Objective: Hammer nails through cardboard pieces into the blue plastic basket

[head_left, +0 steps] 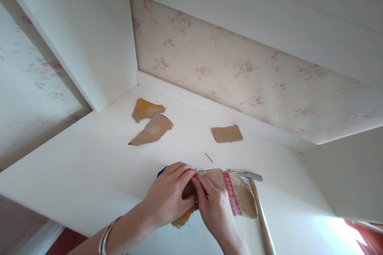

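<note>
My left hand (172, 191) is closed over a piece of brown cardboard (215, 175) dotted with small punched holes. The fingers of my right hand (214, 201) pinch at the same cardboard, meeting the left fingertips. A tiny shiny bit shows by the fingertips, too small to name. To the right, the cardboard carries a pink patterned strip (231, 193) and a plain tan end (247, 201). Blue material (161, 171) peeks out behind my left hand, and a torn yellow-brown edge (184, 219) shows below it. My hands hide the middle.
A hammer (261, 213) with a wooden handle lies right of the cardboard. Beyond my hands are a thin nail-like rod (208, 157), a perforated cardboard rectangle (227, 134) and two torn cardboard scraps (148, 109) on the white tabletop (98, 155). White panels and a flowered wall enclose the back.
</note>
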Demonstrator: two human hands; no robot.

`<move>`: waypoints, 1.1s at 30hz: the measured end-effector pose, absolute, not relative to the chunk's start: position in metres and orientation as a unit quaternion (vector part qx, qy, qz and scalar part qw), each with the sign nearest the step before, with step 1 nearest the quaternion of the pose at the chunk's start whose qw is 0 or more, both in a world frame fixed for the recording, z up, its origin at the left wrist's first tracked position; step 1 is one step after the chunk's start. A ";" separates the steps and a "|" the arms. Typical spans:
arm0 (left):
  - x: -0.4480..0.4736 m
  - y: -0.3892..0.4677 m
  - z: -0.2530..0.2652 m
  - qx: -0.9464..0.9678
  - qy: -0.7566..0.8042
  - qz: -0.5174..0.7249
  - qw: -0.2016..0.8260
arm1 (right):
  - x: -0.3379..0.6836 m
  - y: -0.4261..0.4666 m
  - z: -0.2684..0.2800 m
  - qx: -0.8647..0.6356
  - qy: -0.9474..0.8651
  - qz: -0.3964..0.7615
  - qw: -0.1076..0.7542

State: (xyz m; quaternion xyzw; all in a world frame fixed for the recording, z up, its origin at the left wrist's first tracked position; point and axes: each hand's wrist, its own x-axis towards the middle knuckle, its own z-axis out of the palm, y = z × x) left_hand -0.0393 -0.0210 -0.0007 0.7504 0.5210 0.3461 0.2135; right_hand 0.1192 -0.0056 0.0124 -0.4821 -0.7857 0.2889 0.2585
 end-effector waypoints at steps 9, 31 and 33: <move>-0.052 -0.027 0.012 0.733 0.468 0.385 0.310 | 0.119 -0.003 0.006 -0.464 -0.795 0.287 0.266; -0.051 -0.011 -0.005 0.723 0.480 0.400 0.294 | 0.267 -0.039 -0.022 -0.823 -0.493 0.083 0.271; -0.052 -0.012 -0.005 0.731 0.480 0.392 0.285 | 0.291 -0.045 -0.047 -0.849 -0.484 0.058 0.204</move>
